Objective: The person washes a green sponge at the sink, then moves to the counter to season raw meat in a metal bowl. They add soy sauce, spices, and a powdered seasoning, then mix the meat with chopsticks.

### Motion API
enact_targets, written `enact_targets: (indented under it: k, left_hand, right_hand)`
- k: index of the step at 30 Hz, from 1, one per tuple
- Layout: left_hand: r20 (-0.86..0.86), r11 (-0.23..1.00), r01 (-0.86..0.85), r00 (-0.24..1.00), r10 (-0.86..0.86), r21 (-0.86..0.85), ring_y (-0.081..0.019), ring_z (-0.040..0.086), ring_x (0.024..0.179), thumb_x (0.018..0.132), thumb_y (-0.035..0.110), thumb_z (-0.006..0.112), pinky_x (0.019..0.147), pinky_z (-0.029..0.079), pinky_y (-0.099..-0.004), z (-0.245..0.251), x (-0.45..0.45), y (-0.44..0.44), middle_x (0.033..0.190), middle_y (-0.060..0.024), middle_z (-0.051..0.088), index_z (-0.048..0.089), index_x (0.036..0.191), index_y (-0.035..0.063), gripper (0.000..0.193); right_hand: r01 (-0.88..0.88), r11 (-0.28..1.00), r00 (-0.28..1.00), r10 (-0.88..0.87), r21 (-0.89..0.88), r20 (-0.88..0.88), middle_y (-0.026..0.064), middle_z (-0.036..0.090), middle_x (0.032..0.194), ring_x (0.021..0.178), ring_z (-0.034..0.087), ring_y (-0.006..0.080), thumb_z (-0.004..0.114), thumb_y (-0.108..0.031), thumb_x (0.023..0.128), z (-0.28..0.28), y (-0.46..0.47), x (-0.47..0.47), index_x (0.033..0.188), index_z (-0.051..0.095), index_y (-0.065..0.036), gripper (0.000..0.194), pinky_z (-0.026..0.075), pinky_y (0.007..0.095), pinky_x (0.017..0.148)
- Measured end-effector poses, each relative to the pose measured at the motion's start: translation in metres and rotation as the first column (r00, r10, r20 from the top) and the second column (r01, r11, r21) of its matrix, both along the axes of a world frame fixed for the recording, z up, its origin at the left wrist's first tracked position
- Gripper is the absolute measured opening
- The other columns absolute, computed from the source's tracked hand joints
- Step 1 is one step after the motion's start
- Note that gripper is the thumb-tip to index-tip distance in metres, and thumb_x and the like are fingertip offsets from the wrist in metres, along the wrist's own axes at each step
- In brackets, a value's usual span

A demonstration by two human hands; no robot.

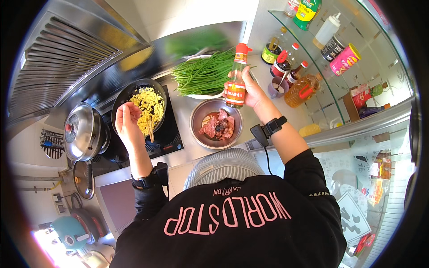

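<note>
My right hand (253, 88) is wrapped around a glass bottle (236, 78) with a red cap and a red label. The cap points up and away from me, and amber liquid shows inside. Just below the bottle sits a steel mixing bowl (193, 129) holding raw minced meat (219, 125) with dark sauce on it. My left hand (128, 122) is held over the near-left rim of a black frying pan (121, 97), empty, its fingers loosely curled. Scrambled egg (147, 102) fills part of the pan, and a pair of wooden chopsticks (150, 129) rests in it.
Green chives (202, 75) lie on a white plate behind the bowl. Sauce bottles (280, 65), a purple cup (277, 86) with a spoon and a large oil bottle (301, 90) stand at right, near a glass shelf (311, 63). A lidded pot (80, 130) stands left; the range hood (67, 60) overhangs.
</note>
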State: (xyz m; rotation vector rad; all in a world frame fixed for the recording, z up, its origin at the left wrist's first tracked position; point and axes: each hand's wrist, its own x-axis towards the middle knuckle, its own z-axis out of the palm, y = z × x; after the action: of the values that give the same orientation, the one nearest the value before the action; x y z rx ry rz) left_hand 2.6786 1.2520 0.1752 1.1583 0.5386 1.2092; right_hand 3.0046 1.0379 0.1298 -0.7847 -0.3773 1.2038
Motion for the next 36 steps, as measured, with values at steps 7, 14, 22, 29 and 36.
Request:
enact_targets:
  k: [7,14,22,29,36]
  left_hand:
    - [-0.067,0.998,0.011,0.998,-0.007,0.064,-0.0096,0.057,0.075,0.104,0.017,0.052,0.072,0.045,-0.0224,0.001,0.0,0.001,0.083,-0.0027,0.063,0.064,0.101,0.0033,0.019]
    - [-0.17,0.99,-0.014,0.985,0.037,0.137,-0.0073,0.054,0.075,0.104,0.018,0.051,0.072,0.043,-0.0213,-0.013,-0.009,0.0,0.083,-0.0005,0.062,0.063,0.099,0.0038,0.019]
    - [-0.181,0.997,-0.074,0.98,0.079,0.036,-0.0064,0.056,0.075,0.104,0.019,0.054,0.071,0.043,-0.0206,-0.048,-0.026,-0.004,0.083,0.0003,0.063,0.065,0.099,0.003,0.021]
    - [-0.204,0.999,-0.048,0.978,0.052,0.025,-0.0056,0.053,0.075,0.105,0.018,0.051,0.071,0.04,-0.0202,-0.055,-0.025,-0.008,0.082,0.0007,0.062,0.064,0.098,0.0032,0.021]
    - [-0.222,1.0,-0.027,0.975,0.029,0.012,-0.0077,0.057,0.078,0.104,0.016,0.052,0.074,0.047,-0.0214,-0.056,-0.023,-0.009,0.084,-0.0016,0.062,0.063,0.101,-0.0005,0.02]
  right_hand:
    - [-0.001,0.998,0.999,0.004,-0.061,0.051,0.015,0.064,0.095,0.091,0.067,0.0302,0.051,-0.065,0.091,-0.006,0.002,-0.008,0.116,0.051,-0.01,0.061,0.057,0.0495,0.086]
    - [0.211,0.923,0.691,0.091,-0.321,0.718,0.0059,0.067,0.092,0.079,0.066,0.0184,0.076,-0.027,0.087,-0.039,-0.038,-0.018,0.109,0.058,-0.005,0.036,0.055,0.0338,0.074]
    - [0.484,0.581,0.194,0.657,-0.654,0.728,0.0109,0.07,0.084,0.075,0.069,0.026,0.079,-0.039,0.073,-0.065,-0.092,-0.042,0.114,0.06,-0.01,0.053,0.053,0.0373,0.071]
    - [0.527,0.58,0.059,0.703,-0.621,0.708,0.0127,0.071,0.086,0.083,0.069,0.0326,0.075,-0.039,0.072,-0.057,-0.095,-0.05,0.109,0.059,-0.013,0.048,0.053,0.0423,0.074]
    - [0.566,0.535,0.026,0.749,-0.627,0.662,0.0136,0.071,0.086,0.082,0.069,0.0338,0.075,-0.039,0.073,-0.053,-0.094,-0.049,0.109,0.059,-0.012,0.049,0.052,0.0435,0.073]
